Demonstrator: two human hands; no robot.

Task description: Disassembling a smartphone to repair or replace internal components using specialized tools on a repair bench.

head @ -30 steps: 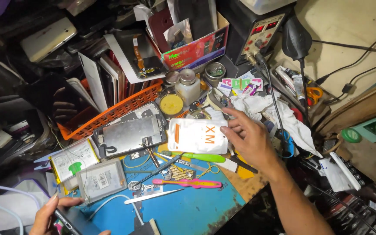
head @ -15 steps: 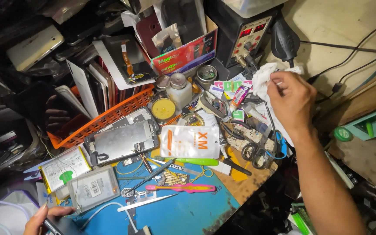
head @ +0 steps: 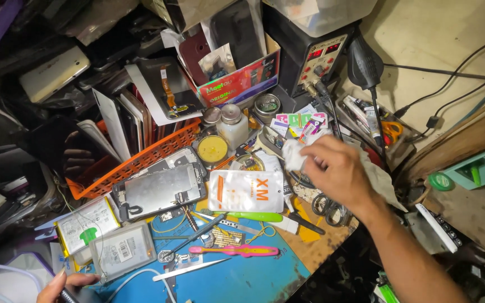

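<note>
My right hand (head: 335, 171) is over the right side of the bench, fingers closed on a crumpled white cloth (head: 295, 154). Under it lie scissors with dark handles (head: 326, 205) and a grey rag (head: 380, 179). My left hand (head: 65, 285) is at the bottom left edge, holding a dark object that is mostly cut off. Beside it sits a phone battery in a frame (head: 122, 249). A white pouch with orange print (head: 246, 191) lies in the middle, next to an opened phone chassis (head: 158, 191).
A blue work mat (head: 248, 278) carries tweezers (head: 189, 270), a pink toothbrush (head: 234, 251) and a green-handled tool (head: 256, 216). An orange basket (head: 141, 163) holds phone screens. A soldering station (head: 315, 53), small jars (head: 234, 120), a yellow tin (head: 213, 149) and cables crowd the back.
My right hand came down from the back right toward the middle, now gripping the white cloth. The view tilted slightly; my left hand stayed at the bottom left.
</note>
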